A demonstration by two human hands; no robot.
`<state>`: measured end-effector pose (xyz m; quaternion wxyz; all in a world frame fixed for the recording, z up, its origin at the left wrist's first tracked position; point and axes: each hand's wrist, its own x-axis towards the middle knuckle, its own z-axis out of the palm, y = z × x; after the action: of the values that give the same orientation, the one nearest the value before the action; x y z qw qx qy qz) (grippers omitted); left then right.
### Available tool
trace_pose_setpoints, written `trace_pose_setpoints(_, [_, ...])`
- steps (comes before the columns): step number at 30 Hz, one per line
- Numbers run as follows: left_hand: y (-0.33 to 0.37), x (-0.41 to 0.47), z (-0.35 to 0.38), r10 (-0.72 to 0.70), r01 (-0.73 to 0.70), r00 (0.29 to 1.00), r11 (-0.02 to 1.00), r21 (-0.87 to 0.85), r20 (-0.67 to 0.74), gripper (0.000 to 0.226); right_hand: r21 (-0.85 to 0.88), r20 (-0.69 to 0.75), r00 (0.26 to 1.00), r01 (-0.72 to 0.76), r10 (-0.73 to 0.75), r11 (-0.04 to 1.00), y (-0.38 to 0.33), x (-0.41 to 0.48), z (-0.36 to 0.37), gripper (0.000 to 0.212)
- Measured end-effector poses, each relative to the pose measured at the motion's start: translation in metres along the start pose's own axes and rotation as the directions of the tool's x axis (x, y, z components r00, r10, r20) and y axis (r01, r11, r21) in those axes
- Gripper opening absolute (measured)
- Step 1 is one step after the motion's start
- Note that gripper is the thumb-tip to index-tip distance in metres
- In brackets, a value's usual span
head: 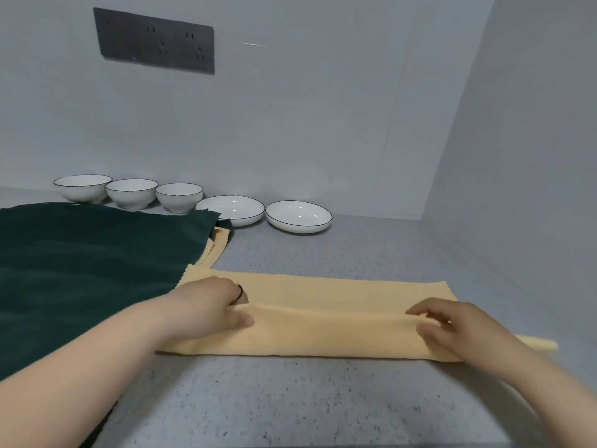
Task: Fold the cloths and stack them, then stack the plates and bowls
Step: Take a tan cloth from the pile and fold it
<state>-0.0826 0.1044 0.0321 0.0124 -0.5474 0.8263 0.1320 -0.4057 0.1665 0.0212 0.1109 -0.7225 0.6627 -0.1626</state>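
Left hand and right hand each pinch a raised fold of the yellow cloth, stretched between them on the table. Green cloth lies beside the left hand; bowls and plates stand beyond.

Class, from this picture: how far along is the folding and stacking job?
Done: nothing stacked yet. In hand: the left hand and right hand pinch a fold in the yellow cloth. Left: the green cloth lies spread out; three bowls and two plates stand separately.
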Motion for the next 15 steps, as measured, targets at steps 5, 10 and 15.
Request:
trace_pose_setpoints(5, [-0.016,0.035,0.001,-0.104,0.11,0.981,0.993,0.03,-0.163,0.024,-0.101,0.027,0.995,-0.089,0.092,0.991,-0.001,0.048,0.003,0.017])
trace_pose_setpoints(10, [-0.024,0.063,0.007,-0.153,0.163,0.965,0.986,0.028,-0.212,0.031,-0.21,0.021,0.993,-0.108,0.115,0.972,0.001,0.084,0.018,0.017])
trace_pose_setpoints(15, [-0.033,0.083,0.019,-0.166,0.162,0.958,0.986,-0.038,-0.233,0.031,-0.235,-0.013,0.985,-0.173,0.175,0.956,0.006,0.104,0.036,0.022])
